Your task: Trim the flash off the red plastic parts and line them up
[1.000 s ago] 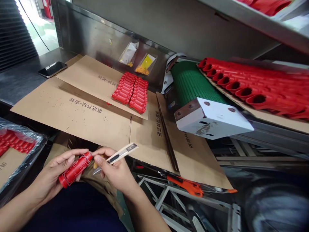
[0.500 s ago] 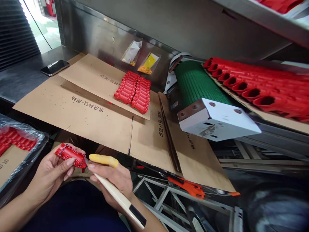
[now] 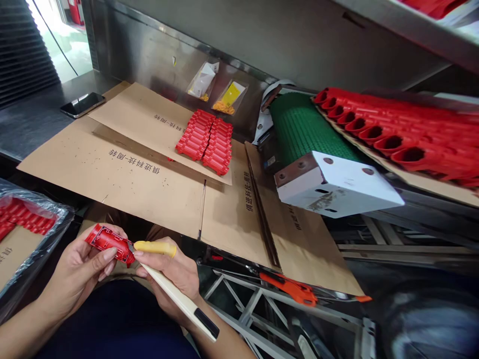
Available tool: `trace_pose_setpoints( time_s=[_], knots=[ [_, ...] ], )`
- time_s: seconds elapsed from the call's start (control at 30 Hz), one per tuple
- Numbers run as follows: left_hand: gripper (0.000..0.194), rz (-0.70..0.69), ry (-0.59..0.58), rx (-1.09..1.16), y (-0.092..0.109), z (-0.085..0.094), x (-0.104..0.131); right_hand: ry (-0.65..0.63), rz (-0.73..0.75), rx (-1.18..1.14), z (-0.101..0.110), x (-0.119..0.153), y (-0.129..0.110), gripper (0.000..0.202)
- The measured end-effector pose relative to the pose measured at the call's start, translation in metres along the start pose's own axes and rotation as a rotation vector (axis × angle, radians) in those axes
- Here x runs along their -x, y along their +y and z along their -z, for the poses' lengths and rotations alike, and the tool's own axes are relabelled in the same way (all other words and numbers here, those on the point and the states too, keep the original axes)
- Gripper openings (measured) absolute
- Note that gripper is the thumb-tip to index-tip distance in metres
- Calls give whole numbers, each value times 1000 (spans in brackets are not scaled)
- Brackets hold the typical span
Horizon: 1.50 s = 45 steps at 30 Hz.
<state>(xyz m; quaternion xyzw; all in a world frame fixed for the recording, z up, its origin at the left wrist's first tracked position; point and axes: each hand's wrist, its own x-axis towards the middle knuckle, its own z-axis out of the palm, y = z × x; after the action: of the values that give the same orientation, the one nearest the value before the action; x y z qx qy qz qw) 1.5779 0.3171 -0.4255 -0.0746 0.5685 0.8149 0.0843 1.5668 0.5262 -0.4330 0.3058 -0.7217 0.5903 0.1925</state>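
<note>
My left hand (image 3: 84, 259) pinches a red plastic part (image 3: 111, 241), a hollow half-shell with small ribs and clips, its open side facing up. My right hand (image 3: 168, 269) is closed around a knife (image 3: 175, 294) with a long cream handle and a black end. The small metal blade touches or nearly touches the right end of the red part; the exact contact is hard to see. A yellow finger cot (image 3: 155, 247) covers my right index finger, which lies along the front of the knife. Both hands are over my lap, below the table edge.
Cardboard sheets (image 3: 82, 154) cover the table, bearing two rows of red parts (image 3: 204, 137). A phone (image 3: 83, 104) lies at left. A plastic-lined bin (image 3: 62, 219) stands lower left. At right are a green conveyor belt (image 3: 310, 124), more red parts (image 3: 407, 134) and an orange-handled tool (image 3: 292, 289).
My right hand and the knife have shifted slightly left, with the blade now closer against the red part's end. My left hand has tilted the part a little.
</note>
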Motion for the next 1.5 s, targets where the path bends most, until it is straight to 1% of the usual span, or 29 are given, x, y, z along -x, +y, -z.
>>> trace_pose_setpoints(
  time_s=[0.13,0.37,0.47,0.53,0.6,0.63,0.7,0.77,0.8,0.87,0.9,0.97,1.03,1.07,1.1,1.2,1.27,1.33,1.4,1.5],
  knots=[
    [21,-9,-21,-14,-2,2,0,5,-25,-16,-2,3,-1,29],
    [27,15,6,59,-9,13,3,44,-32,-32,-6,7,-5,27],
    [27,13,2,64,-9,14,4,52,-60,-25,-5,9,-5,25],
    [27,3,9,53,-8,13,4,25,-95,-21,-3,9,-3,18],
    [26,-11,8,24,-8,11,3,-46,-103,-26,2,6,1,13],
    [25,-15,4,6,-7,10,3,-87,-69,-18,5,3,3,13],
    [27,-20,2,-11,-6,9,1,-161,71,60,9,-3,6,14],
    [37,-5,18,4,-5,7,0,-222,226,205,12,-8,8,13],
    [45,3,35,16,-5,6,0,-252,275,274,13,-9,9,13],
    [56,16,56,28,-4,5,-1,-305,297,343,12,-10,11,16],
    [58,18,61,25,-3,4,-1,-309,290,335,11,-10,12,16],
    [60,15,67,19,-2,2,-1,-260,272,254,9,-8,14,16],
    [61,22,80,23,0,-2,0,-193,226,120,8,-5,17,18],
    [61,25,91,26,1,-3,0,-173,174,47,7,-5,17,18],
    [62,23,101,28,2,-5,1,-159,91,-29,7,-4,17,17],
    [67,-9,121,8,3,-10,3,-93,-263,-303,5,-3,15,10],
    [69,-15,119,-12,3,-12,4,-36,-451,-516,2,-3,14,12],
    [69,-14,116,-28,1,-12,6,-14,-553,-703,-2,-3,14,16],
    [67,-43,122,-66,-2,-10,7,-1,-615,-850,-6,-5,15,16],
    [55,-167,110,-190,-9,-4,8,38,-698,-1046,-11,-9,16,19]
  ],
)
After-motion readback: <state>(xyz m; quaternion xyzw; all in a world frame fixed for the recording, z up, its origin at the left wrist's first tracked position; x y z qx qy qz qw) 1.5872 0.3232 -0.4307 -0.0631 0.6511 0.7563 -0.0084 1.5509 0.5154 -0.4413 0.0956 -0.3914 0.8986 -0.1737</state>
